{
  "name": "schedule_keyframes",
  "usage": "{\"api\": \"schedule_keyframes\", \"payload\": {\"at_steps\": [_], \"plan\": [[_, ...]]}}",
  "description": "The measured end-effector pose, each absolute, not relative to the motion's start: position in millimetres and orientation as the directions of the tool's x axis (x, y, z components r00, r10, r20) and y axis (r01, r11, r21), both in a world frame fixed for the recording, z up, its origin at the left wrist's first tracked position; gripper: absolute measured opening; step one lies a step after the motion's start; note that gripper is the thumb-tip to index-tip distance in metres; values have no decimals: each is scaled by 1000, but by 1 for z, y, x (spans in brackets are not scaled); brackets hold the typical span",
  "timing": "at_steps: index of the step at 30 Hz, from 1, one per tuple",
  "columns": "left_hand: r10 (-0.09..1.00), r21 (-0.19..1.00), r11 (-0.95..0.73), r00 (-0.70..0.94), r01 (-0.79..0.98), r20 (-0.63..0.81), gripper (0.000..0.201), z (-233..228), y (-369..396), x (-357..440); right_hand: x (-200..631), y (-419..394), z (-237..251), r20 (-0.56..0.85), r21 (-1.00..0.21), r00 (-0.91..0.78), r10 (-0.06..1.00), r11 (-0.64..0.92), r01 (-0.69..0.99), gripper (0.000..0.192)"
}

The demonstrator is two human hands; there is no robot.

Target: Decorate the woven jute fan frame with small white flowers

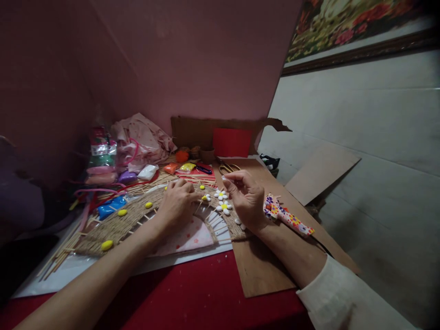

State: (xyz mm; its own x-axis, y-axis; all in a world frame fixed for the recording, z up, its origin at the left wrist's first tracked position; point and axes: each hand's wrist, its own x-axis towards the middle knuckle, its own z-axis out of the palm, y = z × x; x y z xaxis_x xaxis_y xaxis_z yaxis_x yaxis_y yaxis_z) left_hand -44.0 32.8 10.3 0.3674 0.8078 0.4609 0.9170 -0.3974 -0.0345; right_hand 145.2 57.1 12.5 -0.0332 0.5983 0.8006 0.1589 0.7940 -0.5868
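A fan-shaped piece of woven twine on wooden sticks (130, 220) lies on the table. My left hand (177, 201) rests palm down on its upper edge, fingers pressing the weave. My right hand (245, 197) hovers just right of it, thumb and forefinger pinched on a tiny white petal (224, 178). White clay flowers with yellow centres (223, 206) sit on the weave between my hands. Yellow clay blobs (107, 245) dot the twine arc.
A floral-patterned glue gun (288, 217) lies on a brown board (261, 270) to the right. Clay packets (110, 207), scissors (228, 167), a red card (232, 143), cloth and bags crowd the back. A wall stands close on the right.
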Motion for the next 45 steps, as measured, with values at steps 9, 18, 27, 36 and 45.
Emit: {"api": "schedule_keyframes", "payload": {"at_steps": [9, 18, 27, 36, 45], "plan": [[842, -4, -343, 310, 939, 442, 26, 6, 34, -47, 145, 57, 11, 797, -593, -30, 603, 791, 153, 7], [834, -36, -343, 322, 939, 449, 26, 6, 33, -46, 145, 56, 13, 806, -582, -29, 592, 800, 145, 6], [832, -3, -348, 310, 938, 460, 29, 7, 34, -45, 145, 60, 9, 770, -617, -94, 632, 773, 148, 8], [920, 820, -385, 102, 423, 379, 30, 35, 21, -26, 142, 56, 8, 758, -594, -275, 591, 800, 82, 15], [961, 980, -175, 232, 90, 150, 36, 35, 14, -19, 141, 50, 7, 786, -531, -325, 525, 844, 80, 24]]}}
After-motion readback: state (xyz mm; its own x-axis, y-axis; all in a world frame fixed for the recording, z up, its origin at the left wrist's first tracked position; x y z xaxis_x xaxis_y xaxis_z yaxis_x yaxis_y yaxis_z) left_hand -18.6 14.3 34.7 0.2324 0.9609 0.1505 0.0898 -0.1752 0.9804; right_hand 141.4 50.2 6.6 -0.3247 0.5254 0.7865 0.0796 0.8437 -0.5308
